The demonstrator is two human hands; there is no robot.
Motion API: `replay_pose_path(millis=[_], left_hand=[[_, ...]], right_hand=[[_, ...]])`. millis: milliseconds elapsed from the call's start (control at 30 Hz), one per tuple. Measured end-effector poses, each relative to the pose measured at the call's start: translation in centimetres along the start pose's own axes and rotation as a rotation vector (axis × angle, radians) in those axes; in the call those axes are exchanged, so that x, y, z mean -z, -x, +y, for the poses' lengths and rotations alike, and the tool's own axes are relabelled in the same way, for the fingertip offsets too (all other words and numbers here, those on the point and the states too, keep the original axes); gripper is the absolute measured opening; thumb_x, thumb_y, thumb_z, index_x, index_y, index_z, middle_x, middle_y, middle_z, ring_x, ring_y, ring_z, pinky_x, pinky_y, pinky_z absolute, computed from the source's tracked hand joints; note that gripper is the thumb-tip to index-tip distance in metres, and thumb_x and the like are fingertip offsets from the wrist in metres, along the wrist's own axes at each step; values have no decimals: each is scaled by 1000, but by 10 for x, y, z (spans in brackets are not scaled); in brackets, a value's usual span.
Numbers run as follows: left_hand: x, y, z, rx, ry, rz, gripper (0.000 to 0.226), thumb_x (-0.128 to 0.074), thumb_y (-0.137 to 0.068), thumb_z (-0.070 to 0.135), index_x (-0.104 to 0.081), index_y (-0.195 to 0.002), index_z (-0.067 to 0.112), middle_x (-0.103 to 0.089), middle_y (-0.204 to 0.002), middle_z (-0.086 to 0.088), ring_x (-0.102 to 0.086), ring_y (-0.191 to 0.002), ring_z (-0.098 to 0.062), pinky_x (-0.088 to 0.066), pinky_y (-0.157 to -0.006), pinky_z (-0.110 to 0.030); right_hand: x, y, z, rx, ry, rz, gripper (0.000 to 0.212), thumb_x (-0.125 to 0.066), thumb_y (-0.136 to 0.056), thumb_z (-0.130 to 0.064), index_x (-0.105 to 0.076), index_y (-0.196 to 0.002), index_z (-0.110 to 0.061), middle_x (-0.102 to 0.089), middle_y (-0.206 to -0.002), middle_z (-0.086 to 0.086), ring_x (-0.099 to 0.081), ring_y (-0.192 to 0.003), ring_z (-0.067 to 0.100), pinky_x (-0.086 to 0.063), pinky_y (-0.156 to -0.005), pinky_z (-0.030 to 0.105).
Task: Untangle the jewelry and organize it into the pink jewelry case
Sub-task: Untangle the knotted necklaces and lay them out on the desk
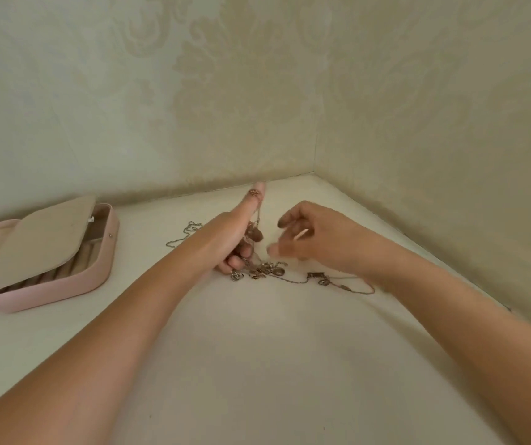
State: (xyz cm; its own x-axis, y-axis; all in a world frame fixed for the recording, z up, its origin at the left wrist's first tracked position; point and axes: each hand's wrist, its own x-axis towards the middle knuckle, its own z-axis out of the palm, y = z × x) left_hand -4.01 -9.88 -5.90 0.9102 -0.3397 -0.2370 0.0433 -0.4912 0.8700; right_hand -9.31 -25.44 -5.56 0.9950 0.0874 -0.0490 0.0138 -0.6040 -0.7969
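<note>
The tangle of chains [261,269] lies mid-bench [257,364], pendants knotted together. One strand trails right past a small pendant [315,276]; another chain [187,232] loops off to the left. The left hand [238,242] grips part of the knot in its curled lower fingers, forefinger held straight with a strand draped over it. The right hand [315,239] hovers just beside it, fingers loosely curled and blurred; I cannot tell whether it pinches anything. The pink jewelry case [65,284] sits open well to the left. Pulling apart hard would likely tighten the knot or snap a fine link, and the draped strand may slip off.
</note>
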Motion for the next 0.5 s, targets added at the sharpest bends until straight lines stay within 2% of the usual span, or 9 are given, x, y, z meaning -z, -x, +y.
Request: replay_pose_path(millis=[67, 133, 233, 333, 367, 400, 467, 500], left_hand=[[9, -2, 0, 6, 98, 28, 77, -25, -75, 86, -51, -86, 14, -41, -47, 6, -30, -38, -11, -23, -36, -16], [18, -5, 1, -3, 253, 42, 70, -31, -75, 84, -45, -84, 15, -43, -48, 3, -24, -36, -9, -18, -33, -14], [26, -8, 1, -112, 457, 181, 46, -41, -92, 61, -43, -74, 18, -51, -50, 1, -19, -33, -7, -12, -34, -17], [36, -13, -5, -220, 405, 438, 36, -57, -94, 32, -47, -64, 17, -49, -60, 1, -23, -35, -7, -15, -40, -20], [39, -15, -8, -222, 378, 493, 30, -60, -92, 28, -51, -66, 16, -45, -65, -1, -25, -36, -6, -16, -42, -22], [43, -17, -10, -212, 372, 529, 22, -61, -90, 26, -55, -72, 14, -41, -69, -1, -28, -37, -6, -17, -43, -22], [50, -20, -14, -183, 405, 554, 9, -61, -86, 22, -56, -83, 14, -36, -71, 0, -30, -43, -7, -19, -40, -20], [52, -21, -15, -170, 422, 553, 8, -61, -85, 21, -56, -83, 15, -35, -71, 1, -29, -49, -9, -19, -38, -18]], right_hand=[[7, 4, 7, -7, 313, -73, 31, -80, -71, -43, -64, -92, -29, -60, -82, -16, -54, -69, -7, -38, -61, 11], [10, 7, 8, 2, 388, -152, 17, -79, -75, -38, -67, -80, -27, -58, -69, -15, -52, -56, -4, -37, -53, 9], [10, 7, 7, 50, 456, -214, 16, -68, -87, -33, -67, -88, -17, -63, -77, -5, -53, -64, 5, -39, -56, 10], [19, 9, 9, 76, 650, -219, 19, -57, -94, -34, -62, -92, -16, -65, -89, -4, -54, -75, 7, -40, -64, 17], [23, 10, 10, 88, 628, -195, 17, -56, -94, -32, -60, -91, -15, -65, -88, -5, -55, -77, 8, -41, -66, 19], [28, 11, 10, 107, 501, -174, 15, -56, -95, -27, -59, -90, -13, -67, -86, -6, -57, -78, 10, -43, -69, 22], [36, 11, 8, 190, 72, -170, 15, -61, -93, -16, -54, -85, -6, -69, -78, -4, -61, -78, 14, -47, -74, 23], [40, 12, 5, 232, -140, -191, 15, -62, -90, -13, -52, -84, -4, -67, -73, -2, -61, -76, 17, -49, -76, 23]])
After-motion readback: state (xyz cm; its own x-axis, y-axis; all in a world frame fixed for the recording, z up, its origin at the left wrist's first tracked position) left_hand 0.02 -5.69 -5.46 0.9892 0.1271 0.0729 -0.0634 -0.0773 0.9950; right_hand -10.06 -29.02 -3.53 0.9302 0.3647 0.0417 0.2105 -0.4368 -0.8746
